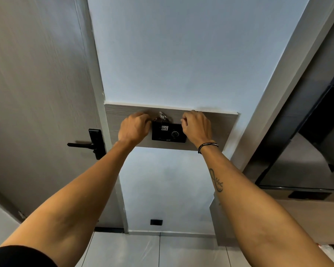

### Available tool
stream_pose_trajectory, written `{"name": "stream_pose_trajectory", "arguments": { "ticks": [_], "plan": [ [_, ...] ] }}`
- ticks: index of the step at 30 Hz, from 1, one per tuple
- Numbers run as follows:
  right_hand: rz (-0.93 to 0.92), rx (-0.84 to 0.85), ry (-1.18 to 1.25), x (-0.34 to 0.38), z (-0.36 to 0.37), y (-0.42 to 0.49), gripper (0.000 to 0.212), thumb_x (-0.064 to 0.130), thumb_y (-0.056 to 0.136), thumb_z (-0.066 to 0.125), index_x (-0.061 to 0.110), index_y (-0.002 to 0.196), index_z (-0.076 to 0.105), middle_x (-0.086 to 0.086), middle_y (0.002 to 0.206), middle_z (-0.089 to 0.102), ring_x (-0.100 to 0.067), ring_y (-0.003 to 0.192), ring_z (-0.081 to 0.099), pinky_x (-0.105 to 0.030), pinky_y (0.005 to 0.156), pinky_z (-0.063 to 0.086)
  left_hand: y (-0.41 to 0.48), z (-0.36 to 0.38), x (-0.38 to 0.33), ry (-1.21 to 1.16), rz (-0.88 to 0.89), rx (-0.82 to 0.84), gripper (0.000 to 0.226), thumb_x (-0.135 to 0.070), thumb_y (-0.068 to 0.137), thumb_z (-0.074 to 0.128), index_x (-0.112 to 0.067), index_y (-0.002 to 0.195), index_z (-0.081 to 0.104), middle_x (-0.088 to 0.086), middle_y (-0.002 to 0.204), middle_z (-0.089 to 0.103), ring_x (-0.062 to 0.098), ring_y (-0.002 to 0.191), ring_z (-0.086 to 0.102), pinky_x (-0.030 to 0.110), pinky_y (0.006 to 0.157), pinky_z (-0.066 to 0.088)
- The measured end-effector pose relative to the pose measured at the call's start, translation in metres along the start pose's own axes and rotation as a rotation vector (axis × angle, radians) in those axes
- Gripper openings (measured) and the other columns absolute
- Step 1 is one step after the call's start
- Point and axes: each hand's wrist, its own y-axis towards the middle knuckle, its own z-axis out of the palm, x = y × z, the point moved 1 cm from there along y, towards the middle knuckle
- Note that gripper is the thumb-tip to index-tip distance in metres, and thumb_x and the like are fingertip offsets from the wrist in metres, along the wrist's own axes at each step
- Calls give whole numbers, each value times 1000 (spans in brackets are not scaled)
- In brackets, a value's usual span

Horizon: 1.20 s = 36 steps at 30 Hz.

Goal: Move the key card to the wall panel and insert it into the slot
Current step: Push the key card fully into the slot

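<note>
At the centre of the view, a horizontal wood-grain board [228, 128] is fixed across a pale wall [181, 54], and both of the person's hands are raised to it. Mounted on the board is the black wall panel [169, 132] — a dark rectangle bearing a small white label with handwritten marks and a round pale emblem to its right. Whether the dark face seen is the panel's own or that of the key card cannot be told; no separate card edge can be made out, nor can the slot be distinguished. Just above the panel's top edge hangs a metal key ring [161, 115] with a short dark strap leading down to the panel.

Left hand [134, 129]: back of the hand toward the camera, its curled fingers [143, 117] drawn together beside the ring and touching the panel's upper left corner; whether they pinch anything is hidden by the hand itself. Right hand [197, 126]: likewise knuckles out, fingers bent and bunched at the panel's upper right corner, their tips out of sight. A dark cord bracelet [207, 146] circles the right wrist, and a tattoo marks the right forearm.

Left of the board stands a grey door [37, 93] with a black lever handle [89, 144]. Low on the wall — near the tiled floor [143, 251] — sits a small black socket plate [156, 222].
</note>
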Motion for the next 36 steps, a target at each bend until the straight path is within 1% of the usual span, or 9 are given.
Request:
{"name": "stream_pose_trajectory", "arguments": {
  "ticks": [2, 4, 7, 8, 10, 12, 14, 17, 36],
  "plan": [
    [-2, -36, -9, -1, -4, -2, 25, 24, 102, 59, 9, 118, 70, -10, 115, 71, -32, 109, 63, -41, 80, 56, -4, -3, -3, 27, 41, -38, 23, -24, 100, 59, -14, 116, 73, 8, 117, 74, 40, 98, 71, 43, 67, 55],
    [-8, -69, -10, -1, -5, -5, 32, 24, 100, 61, 9, 127, 67, -12, 121, 67, -32, 113, 62, -41, 87, 57, -7, -3, -5, 45, 51, -48, 34, -23, 100, 61, -11, 131, 66, 11, 129, 71, 42, 104, 71, 47, 71, 58],
    [-9, -99, -18, 0, 0, -10, 42, 26, 98, 63, 10, 137, 62, -12, 134, 61, -32, 125, 58, -41, 99, 55, -10, 2, -5, 78, 83, -47, 52, -18, 100, 61, -6, 151, 52, 17, 151, 59, 43, 128, 64, 50, 92, 59],
    [-9, -110, -20, 0, 3, -11, 45, 25, 98, 64, 10, 140, 59, -13, 141, 58, -32, 133, 55, -42, 105, 53, -11, 5, -3, 91, 105, -55, 55, -16, 101, 59, -3, 154, 48, 19, 160, 51, 42, 141, 56, 50, 105, 55],
    [0, -122, -22, -1, 7, -13, 52, 24, 99, 64, 9, 148, 53, -15, 154, 51, -35, 147, 46, -44, 119, 45, -12, 9, -1, 105, 134, -64, 60, -15, 105, 50, 0, 162, 34, 19, 173, 30, 37, 160, 33, 46, 127, 35],
    [11, -101, -32, -3, 12, -14, 58, 24, 101, 61, 7, 155, 44, -17, 165, 39, -37, 157, 34, -47, 128, 35, -11, 13, 3, 103, 119, -28, 63, -18, 110, 40, -4, 167, 18, 14, 178, 10, 30, 166, 11, 44, 135, 18],
    [6, -65, -51, -6, 18, -17, 63, 26, 105, 55, 5, 161, 35, -19, 173, 25, -35, 163, 22, -47, 132, 26, -12, 18, 6, 86, 98, 21, 65, -21, 112, 35, -7, 169, 7, 9, 180, -1, 26, 167, 0, 45, 136, 11],
    [0, -33, -65, -8, 27, -23, 69, 30, 107, 51, 3, 165, 24, -19, 176, 13, -33, 165, 11, -47, 134, 21, -13, 24, 10, 75, 94, 57, 67, -24, 112, 32, -8, 169, 2, 8, 180, -6, 26, 167, -5, 46, 136, 10],
    [23, -52, -164, -8, 38, -30, 80, 41, 107, 48, 8, 168, 8, -17, 177, 1, -32, 166, 2, -52, 134, 15, -14, 34, 9, 106, 91, 57, 72, -31, 113, 36, -6, 169, -2, 11, 179, -9, 27, 166, -8, 46, 136, 8]
  ]
}}
